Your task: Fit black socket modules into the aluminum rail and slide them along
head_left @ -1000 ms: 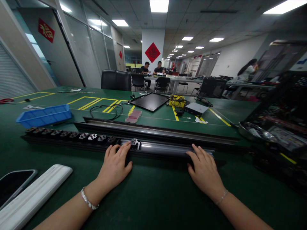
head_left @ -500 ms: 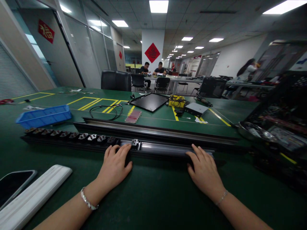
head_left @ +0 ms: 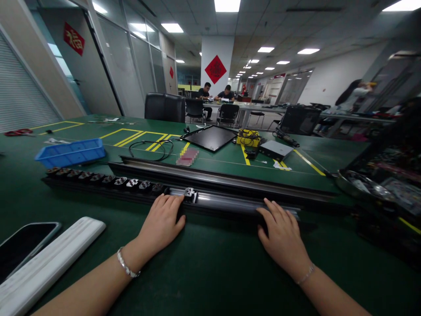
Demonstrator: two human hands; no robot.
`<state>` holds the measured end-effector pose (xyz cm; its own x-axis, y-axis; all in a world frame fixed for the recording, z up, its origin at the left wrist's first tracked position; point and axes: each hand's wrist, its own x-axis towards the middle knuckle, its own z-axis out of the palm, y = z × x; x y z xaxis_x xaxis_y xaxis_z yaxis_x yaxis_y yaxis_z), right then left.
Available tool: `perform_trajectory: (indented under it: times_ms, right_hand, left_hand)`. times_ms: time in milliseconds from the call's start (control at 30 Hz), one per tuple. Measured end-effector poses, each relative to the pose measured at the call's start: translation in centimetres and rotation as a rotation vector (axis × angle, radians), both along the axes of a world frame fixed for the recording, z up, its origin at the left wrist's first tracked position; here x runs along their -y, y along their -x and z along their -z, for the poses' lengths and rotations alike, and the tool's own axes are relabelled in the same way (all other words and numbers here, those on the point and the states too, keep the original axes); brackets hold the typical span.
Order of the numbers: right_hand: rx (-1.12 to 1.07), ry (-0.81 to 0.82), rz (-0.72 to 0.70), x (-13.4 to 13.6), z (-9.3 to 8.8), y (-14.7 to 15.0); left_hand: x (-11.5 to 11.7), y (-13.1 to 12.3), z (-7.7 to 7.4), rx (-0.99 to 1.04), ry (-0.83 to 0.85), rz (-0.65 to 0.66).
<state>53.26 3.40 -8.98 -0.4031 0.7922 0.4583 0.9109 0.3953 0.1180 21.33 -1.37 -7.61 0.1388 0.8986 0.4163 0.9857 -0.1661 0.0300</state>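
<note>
Left hand (head_left: 161, 224), right hand (head_left: 283, 232), hiding rail edge (head_left: 226, 202)

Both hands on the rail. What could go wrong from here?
Two risks, I'd say. The left hand sits right beside the small metal carriage on the rail, so fingers might get pinched if it slides. The row of small fittings continues left of the carriage, so a shove could knock them out of line.
</note>
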Motion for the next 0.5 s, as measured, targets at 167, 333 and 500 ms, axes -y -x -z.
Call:
perform_trajectory:
  times_ms: [167,333,500]
  right_hand:
    - [-0.011,0.003,-0.041,0.00,0.02,0.12]
    - [-0.021,-0.017,-0.067,-0.03,0.07,-0.01]
    - [-0.038,0.006,-0.065,0.08,0.06,-0.09]
  left_hand:
    - [-0.30,0.16,-0.34,0.065,0.023,-0.009]
    - [-0.62,0.26,-0.45,0.140,0.054,-0.038]
    - [-0.76,0.27,-0.57,0.140,0.080,-0.068]
